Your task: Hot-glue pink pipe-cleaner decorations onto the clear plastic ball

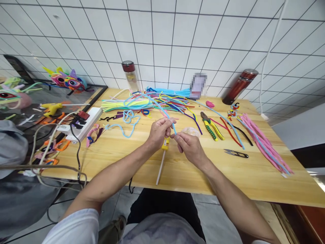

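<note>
My left hand (160, 131) pinches a light blue pipe cleaner (173, 126) between thumb and fingers. Closed on the lower end of the same pipe cleaner is my right hand (188, 145), just beside the left. The blue strand runs up and back toward the pile behind. Below my hands a yellow glue gun (165, 143) lies partly covered, with a white glue stick (160, 168) pointing toward me. A clear round piece (190, 131) lies behind my right hand. Left of my hands rests a bent light blue pipe cleaner (129, 135).
A heap of coloured pipe cleaners (119, 105) lies along the back. Pliers (211, 126), thread snips (236, 154) and pink pipe cleaners (266, 144) are on the right. A power strip (87, 123) with cables sits left. Two bottles, one clear (130, 76), one red (240, 86), stand near the wall.
</note>
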`<state>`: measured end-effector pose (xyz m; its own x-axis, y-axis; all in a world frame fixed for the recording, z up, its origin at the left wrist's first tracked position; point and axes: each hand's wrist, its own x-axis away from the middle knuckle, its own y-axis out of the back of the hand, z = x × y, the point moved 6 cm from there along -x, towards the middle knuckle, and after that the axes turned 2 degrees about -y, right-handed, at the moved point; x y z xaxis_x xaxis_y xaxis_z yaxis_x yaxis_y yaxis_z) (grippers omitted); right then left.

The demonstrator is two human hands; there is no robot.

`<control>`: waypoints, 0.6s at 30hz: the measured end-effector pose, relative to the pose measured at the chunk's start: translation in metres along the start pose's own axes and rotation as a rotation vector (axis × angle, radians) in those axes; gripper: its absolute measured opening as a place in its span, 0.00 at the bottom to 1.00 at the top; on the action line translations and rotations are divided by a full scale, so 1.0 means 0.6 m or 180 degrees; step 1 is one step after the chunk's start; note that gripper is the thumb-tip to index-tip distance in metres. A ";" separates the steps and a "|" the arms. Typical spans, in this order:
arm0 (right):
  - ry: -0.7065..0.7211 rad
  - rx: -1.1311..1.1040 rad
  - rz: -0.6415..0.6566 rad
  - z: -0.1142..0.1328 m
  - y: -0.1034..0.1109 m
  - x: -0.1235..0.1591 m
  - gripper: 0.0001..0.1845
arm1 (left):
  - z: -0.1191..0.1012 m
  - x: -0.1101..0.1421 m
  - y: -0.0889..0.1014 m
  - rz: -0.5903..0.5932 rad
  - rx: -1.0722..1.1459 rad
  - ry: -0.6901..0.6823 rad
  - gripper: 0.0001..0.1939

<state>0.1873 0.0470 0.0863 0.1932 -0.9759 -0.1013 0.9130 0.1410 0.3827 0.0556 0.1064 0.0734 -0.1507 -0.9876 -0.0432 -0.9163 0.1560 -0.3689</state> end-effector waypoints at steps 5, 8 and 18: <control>-0.0149 -0.0063 -0.0025 -0.014 0.007 0.000 0.29 | -0.010 -0.005 0.002 0.0011 0.0175 0.0097 0.22; -0.0251 -0.0250 0.0298 -0.019 0.005 -0.005 0.27 | -0.012 -0.007 0.005 -0.0035 0.0154 0.0013 0.21; 0.0212 0.0625 -0.0463 0.001 0.007 -0.005 0.27 | 0.015 0.024 -0.018 -0.0004 0.0087 0.0046 0.24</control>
<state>0.1902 0.0505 0.0886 0.0941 -0.9696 -0.2260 0.8469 -0.0414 0.5301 0.0668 0.0904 0.0686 -0.1552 -0.9874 -0.0295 -0.9059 0.1542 -0.3943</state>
